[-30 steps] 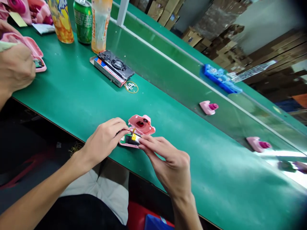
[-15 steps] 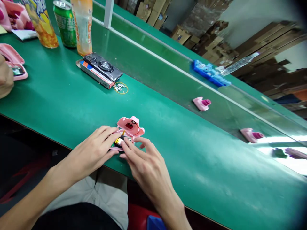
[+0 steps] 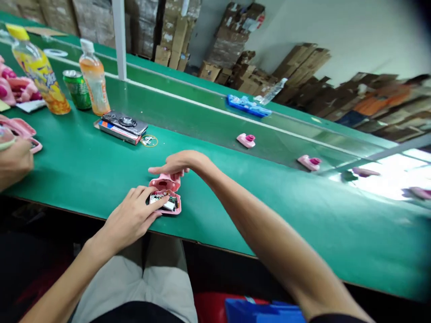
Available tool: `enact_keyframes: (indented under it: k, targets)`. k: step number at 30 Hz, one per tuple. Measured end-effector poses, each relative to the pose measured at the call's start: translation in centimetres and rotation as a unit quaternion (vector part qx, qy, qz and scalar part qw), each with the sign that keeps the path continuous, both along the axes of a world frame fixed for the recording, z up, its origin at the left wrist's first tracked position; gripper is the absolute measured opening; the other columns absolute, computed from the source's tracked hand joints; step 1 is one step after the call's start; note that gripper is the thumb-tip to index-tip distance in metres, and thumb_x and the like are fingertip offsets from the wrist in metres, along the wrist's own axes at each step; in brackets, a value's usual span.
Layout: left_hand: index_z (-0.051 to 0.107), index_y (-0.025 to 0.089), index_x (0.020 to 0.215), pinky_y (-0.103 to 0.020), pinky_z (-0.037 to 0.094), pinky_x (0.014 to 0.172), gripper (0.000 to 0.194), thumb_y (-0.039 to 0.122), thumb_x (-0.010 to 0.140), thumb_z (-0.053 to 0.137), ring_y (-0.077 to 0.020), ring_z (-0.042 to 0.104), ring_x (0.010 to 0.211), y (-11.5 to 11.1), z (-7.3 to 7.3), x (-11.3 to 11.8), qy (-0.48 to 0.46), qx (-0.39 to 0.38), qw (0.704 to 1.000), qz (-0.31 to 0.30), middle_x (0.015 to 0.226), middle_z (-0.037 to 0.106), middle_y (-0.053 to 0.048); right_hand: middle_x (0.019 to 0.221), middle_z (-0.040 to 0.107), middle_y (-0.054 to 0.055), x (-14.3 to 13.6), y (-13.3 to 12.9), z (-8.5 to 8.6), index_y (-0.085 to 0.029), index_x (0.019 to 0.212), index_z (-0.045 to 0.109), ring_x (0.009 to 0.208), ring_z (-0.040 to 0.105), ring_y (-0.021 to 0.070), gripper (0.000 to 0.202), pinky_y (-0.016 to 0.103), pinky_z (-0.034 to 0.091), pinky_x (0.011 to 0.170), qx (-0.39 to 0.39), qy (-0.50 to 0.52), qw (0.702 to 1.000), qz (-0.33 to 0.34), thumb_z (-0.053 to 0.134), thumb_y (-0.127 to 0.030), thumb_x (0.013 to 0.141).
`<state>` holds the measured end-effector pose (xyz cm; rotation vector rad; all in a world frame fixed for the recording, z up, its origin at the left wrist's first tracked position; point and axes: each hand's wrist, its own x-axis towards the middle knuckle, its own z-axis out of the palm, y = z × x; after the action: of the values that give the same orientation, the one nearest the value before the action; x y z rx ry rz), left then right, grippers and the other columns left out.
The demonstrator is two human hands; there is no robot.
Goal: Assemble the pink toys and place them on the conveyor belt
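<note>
Here, the pink case (image 3: 178,208) lies loosely clasped beneath the left hand (image 3: 133,215), lid (image 3: 164,183) in right hand (image 3: 179,163).

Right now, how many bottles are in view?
3: a yellow-capped bottle left of the green can, a white-capped bottle just right of it, and a clear bottle farther off by the blue tray. Others may be hidden.

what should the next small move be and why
Perhaps tilt the pink moulded upper shell down toward the shallow pink lower shell, whose white-and-dark electronics lie exposed: the left hand touches the lower shell and the right hand is at the upper shell.
</note>
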<state>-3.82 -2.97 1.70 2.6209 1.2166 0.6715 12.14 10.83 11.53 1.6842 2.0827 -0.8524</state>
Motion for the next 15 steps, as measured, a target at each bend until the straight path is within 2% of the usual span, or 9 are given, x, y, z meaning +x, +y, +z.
enact_keyframes:
  k: [1,3,5,6,8,11,13,15]
  targets:
    - [0.052,0.031,0.144,-0.054,0.050,0.095,0.043,0.025,0.102,0.050,-0.0329,0.053,0.117,0.0,0.0,-0.1,0.001,-0.002,1.000,0.003,0.133,0.058,-0.014,0.059,0.068,0.006,-0.7,0.9,0.6,-0.009,0.057,0.068,0.051,0.059,0.0106,0.058,0.023,0.047,0.055,-0.040,-0.005,0.999,-0.004,0.070,-0.062,0.080]
    - [0.052,0.032,0.144,-0.055,0.050,0.096,0.043,0.026,0.102,0.050,-0.0335,0.053,0.120,-0.1,-0.1,-0.3,-0.035,-0.017,0.999,0.004,0.132,0.058,-0.013,0.063,0.069,0.004,-1.4,1.3,1.7,-0.006,0.059,0.068,0.053,0.058,0.0064,0.054,0.019,0.044,0.055,-0.035,0.007,0.999,-0.014,0.070,-0.056,0.080]
    - [0.055,0.031,0.140,-0.052,0.049,0.104,0.040,0.028,0.100,0.055,-0.0311,0.054,0.126,-0.2,-0.3,-0.7,-0.139,-0.051,0.989,0.009,0.135,0.057,-0.011,0.058,0.066,0.002,-1.0,0.2,2.8,-0.010,0.055,0.068,0.050,0.054,0.0070,0.046,0.020,0.042,0.052,0.000,0.017,1.000,0.018,0.074,-0.048,0.080]
    - [0.056,0.030,0.137,-0.050,0.047,0.108,0.039,0.030,0.098,0.060,-0.0295,0.054,0.129,-0.3,-0.4,-0.8,-0.216,-0.069,0.974,0.015,0.136,0.057,-0.010,0.054,0.064,0.001,-0.5,-0.6,3.5,-0.013,0.054,0.067,0.048,0.052,0.0082,0.042,0.022,0.040,0.050,0.016,0.026,0.998,0.047,0.077,-0.044,0.080]
    - [0.056,0.026,0.130,-0.045,0.046,0.111,0.041,0.036,0.093,0.069,-0.0279,0.054,0.132,-0.3,-0.4,-0.8,-0.391,-0.106,0.914,0.034,0.137,0.058,-0.010,0.054,0.063,0.000,0.6,-2.4,5.1,-0.016,0.056,0.069,0.049,0.051,0.0096,0.037,0.024,0.037,0.048,0.062,0.074,0.988,0.117,0.074,-0.039,0.085]
    - [0.055,0.022,0.127,-0.039,0.051,0.105,0.043,0.048,0.094,0.063,-0.0269,0.059,0.126,-0.3,0.3,0.3,-0.592,-0.126,0.793,0.066,0.133,0.059,-0.011,0.072,0.071,-0.001,1.8,-4.8,7.5,-0.018,0.080,0.078,0.063,0.059,0.0107,0.019,0.022,0.040,0.054,0.134,0.190,0.952,0.200,0.067,-0.030,0.090]
    - [0.055,0.023,0.126,-0.036,0.054,0.099,0.042,0.052,0.097,0.055,-0.0242,0.063,0.118,-0.2,1.4,1.4,-0.662,-0.134,0.733,0.079,0.130,0.060,-0.009,0.087,0.075,-0.002,1.8,-5.9,8.9,-0.020,0.096,0.078,0.075,0.063,0.0116,0.014,0.021,0.044,0.062,0.168,0.234,0.926,0.243,0.067,-0.024,0.090]
    - [0.054,0.025,0.126,-0.034,0.056,0.095,0.042,0.056,0.098,0.050,-0.0226,0.065,0.115,0.0,2.5,2.4,-0.701,-0.146,0.693,0.086,0.129,0.061,-0.008,0.097,0.076,-0.002,1.6,-6.6,9.9,-0.020,0.102,0.077,0.083,0.065,0.0120,0.017,0.021,0.046,0.068,0.192,0.248,0.910,0.271,0.068,-0.020,0.088]
